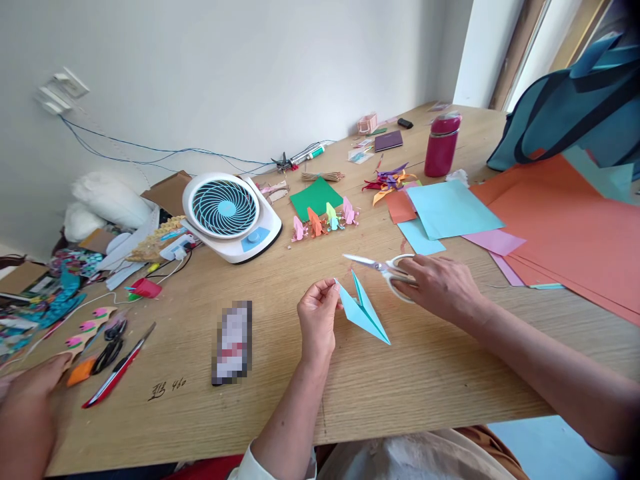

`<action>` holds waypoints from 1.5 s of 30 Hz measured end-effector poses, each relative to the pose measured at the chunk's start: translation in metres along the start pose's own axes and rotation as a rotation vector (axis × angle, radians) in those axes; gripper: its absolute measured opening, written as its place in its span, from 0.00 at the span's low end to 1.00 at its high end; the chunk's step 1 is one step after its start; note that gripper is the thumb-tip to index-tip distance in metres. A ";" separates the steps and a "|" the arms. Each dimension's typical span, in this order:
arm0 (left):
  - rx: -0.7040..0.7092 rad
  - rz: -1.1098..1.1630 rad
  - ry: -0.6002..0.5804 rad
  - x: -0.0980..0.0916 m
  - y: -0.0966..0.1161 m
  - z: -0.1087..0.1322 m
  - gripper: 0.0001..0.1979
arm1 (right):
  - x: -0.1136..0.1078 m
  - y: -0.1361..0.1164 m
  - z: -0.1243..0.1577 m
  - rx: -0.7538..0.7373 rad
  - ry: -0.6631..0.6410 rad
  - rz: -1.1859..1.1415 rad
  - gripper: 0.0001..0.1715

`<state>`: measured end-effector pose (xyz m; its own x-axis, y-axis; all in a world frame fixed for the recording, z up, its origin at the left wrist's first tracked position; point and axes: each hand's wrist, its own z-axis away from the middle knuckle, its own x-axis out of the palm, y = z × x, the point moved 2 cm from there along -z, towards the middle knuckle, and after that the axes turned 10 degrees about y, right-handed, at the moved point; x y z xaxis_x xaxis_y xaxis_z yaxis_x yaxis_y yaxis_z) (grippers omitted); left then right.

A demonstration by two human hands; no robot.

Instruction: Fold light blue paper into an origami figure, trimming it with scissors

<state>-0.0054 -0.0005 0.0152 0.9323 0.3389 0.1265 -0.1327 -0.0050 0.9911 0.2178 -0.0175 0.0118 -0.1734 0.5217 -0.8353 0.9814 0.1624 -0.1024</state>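
My left hand [320, 312] is closed in a pinch on one tip of a folded light-blue paper shape [361, 313], which has two long points and a dark gap between them. To the right of it, my right hand [441, 288] grips the white handles of a pair of scissors [383, 266] low over the table. Their blades are together and point left, just above the paper. Beyond them stand several small folded paper figures [316, 222] in pink, orange and green, beside a green paper sheet [316, 197].
A white fan [227, 212] stands at the back left. Light-blue sheets [455, 208] and large orange sheets [575, 233] lie right, near a magenta bottle [443, 145] and a blue bag [560, 107]. Another person's hand [37, 393], a utility knife [119, 367] and a blurred-out phone-shaped object [232, 343] are left.
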 end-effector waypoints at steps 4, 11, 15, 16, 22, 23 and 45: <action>-0.046 -0.010 -0.045 -0.001 -0.004 -0.003 0.12 | 0.000 0.032 -0.008 0.242 -0.107 0.124 0.22; -0.040 -0.100 -0.124 0.000 -0.010 -0.007 0.10 | 0.005 0.072 -0.010 0.335 -0.191 0.199 0.20; 0.005 -0.148 -0.177 0.000 -0.017 -0.009 0.09 | 0.002 0.073 -0.008 0.325 -0.208 0.198 0.20; 0.016 -0.163 -0.182 -0.001 -0.019 -0.010 0.08 | 0.001 0.072 -0.008 0.317 -0.207 0.201 0.21; 0.200 -0.327 -0.192 -0.003 -0.028 -0.019 0.07 | -0.002 0.040 -0.008 0.147 -0.046 0.121 0.16; 0.219 -0.342 -0.187 -0.002 -0.028 -0.020 0.07 | 0.000 0.029 -0.008 0.055 -0.032 0.013 0.15; 0.812 -0.909 -0.371 0.007 -0.031 0.006 0.08 | 0.016 -0.037 0.017 -0.536 -0.169 -0.489 0.14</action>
<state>0.0070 -0.0042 -0.0148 0.6336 0.2411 -0.7352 0.7216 -0.5270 0.4490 0.1802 -0.0297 -0.0067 -0.5223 0.1565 -0.8382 0.6138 0.7515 -0.2421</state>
